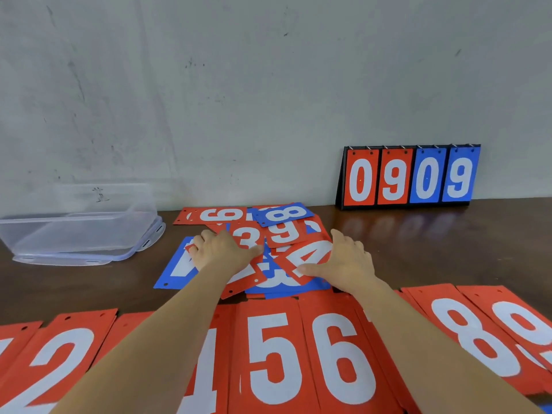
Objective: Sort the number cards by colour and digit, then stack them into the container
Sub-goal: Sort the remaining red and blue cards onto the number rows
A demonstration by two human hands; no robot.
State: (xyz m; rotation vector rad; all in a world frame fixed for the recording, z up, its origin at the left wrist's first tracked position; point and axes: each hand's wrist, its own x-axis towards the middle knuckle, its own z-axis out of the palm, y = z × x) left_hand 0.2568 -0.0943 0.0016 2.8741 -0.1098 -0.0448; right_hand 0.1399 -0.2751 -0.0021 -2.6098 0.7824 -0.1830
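A mixed heap of red and blue number cards (277,231) lies mid-table. My left hand (221,251) rests flat on the heap's left side, over a red card and beside a red 3 (248,239). My right hand (343,258) lies on the right side, thumb touching a tilted red 4 (307,255). A blue 8 (283,213) tops the far end. Along the near edge runs a row of sorted red cards: 2 (56,363), 5 (274,357), 6 (343,357), 8 (478,333). The clear plastic container (80,231) stands at the left, holding nothing.
A flip scoreboard (410,177) reading 0 9 0 9 stands against the grey wall at the back right. Bare dark wood shows between the heap and the scoreboard, and in front of the container.
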